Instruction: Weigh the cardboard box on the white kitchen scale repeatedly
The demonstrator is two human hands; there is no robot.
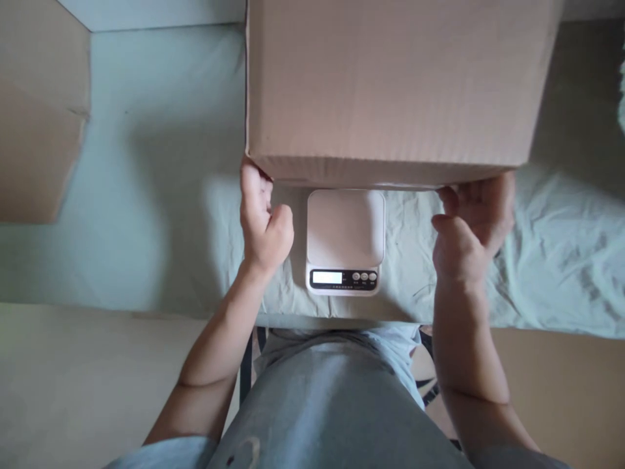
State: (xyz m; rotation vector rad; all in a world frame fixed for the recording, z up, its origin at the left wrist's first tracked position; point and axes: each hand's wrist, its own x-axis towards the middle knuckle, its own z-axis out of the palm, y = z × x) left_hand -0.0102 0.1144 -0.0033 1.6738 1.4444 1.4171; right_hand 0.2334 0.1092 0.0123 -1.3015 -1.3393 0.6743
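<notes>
A large cardboard box is held up over the cloth-covered surface, its upper part cut off by the view's top edge. My left hand supports its near left bottom corner, fingers curled beneath and thumb free of the box. At the near right bottom corner, my right hand has its fingers under the box, their tips partly hidden. Below and between my hands lies a white kitchen scale with a lit display and several round buttons. Whether the box's underside touches anything behind the scale cannot be seen.
Another cardboard box stands at the far left, cut off by the frame. A pale green cloth, wrinkled at the right, covers the surface up to its near edge. A white wall runs along the back.
</notes>
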